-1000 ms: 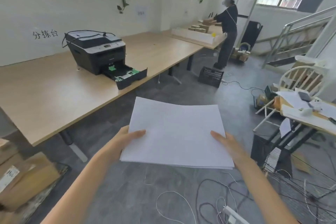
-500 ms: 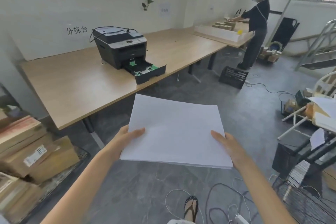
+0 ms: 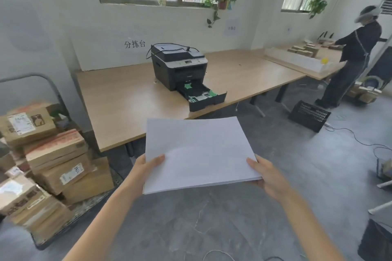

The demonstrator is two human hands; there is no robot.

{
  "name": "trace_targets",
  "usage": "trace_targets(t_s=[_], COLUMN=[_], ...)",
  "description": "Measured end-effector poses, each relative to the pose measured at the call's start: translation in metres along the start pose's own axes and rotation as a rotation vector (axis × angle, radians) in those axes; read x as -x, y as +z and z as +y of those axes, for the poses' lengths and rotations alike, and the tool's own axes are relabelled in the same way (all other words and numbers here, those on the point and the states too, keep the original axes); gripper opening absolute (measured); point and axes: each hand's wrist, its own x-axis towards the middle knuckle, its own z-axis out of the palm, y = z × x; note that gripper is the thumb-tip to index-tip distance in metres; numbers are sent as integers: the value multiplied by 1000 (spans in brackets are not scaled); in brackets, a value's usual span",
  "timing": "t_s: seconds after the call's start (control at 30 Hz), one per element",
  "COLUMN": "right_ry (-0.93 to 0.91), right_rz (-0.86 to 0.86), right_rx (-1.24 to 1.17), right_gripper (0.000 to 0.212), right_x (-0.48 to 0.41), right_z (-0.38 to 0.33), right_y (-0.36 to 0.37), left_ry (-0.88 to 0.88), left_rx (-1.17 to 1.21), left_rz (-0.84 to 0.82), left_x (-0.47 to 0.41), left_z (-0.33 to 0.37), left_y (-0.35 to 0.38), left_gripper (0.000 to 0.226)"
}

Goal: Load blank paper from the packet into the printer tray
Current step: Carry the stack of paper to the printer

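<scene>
I hold a flat stack of blank white paper level in front of me, over the grey floor. My left hand grips its near left edge, thumb on top. My right hand grips the near right corner the same way. Ahead, a dark grey printer stands on the long wooden table. Its paper tray is pulled out toward me, with green guides showing inside, and overhangs the table's front edge. The stack's far edge is a short way in front of the tray and below it.
Stacked cardboard boxes on a cart stand at my left. A person works at the table's far right end. A black crate sits on the floor by the table leg. Loose cables trail across the floor at right.
My view has swung left and moved closer to the table, so the printer now sits ahead and larger. Both hands keep the same grip on the paper.
</scene>
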Motion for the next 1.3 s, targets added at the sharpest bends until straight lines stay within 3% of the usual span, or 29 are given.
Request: trace_targets(t_s=[0.27, 0.5, 0.8, 0.97, 1.17, 1.3], right_ry=[1, 13, -2, 1, -17, -23], right_rz=[-163, -191, -4, -21, -195, -202], right_rx=[82, 63, -325, -490, -428, -383], right_gripper=[30, 27, 30, 30, 23, 30], right_x=[-107, -151, -211, -248, -300, -352], right_z=[-29, -43, -65, -77, -75, -77], right_y=[80, 125, 150, 164, 193, 206], left_ry=[15, 63, 79, 146, 227, 263], left_rx=[23, 27, 145, 171, 193, 214], left_rz=[117, 206, 334, 398, 497, 551], left_x=[-46, -68, -111, -148, -211, -263], left_z=[31, 47, 58, 70, 68, 65], left_y=[-83, -122, -112, -107, -85, -60], left_gripper=[24, 21, 21, 9, 7, 3])
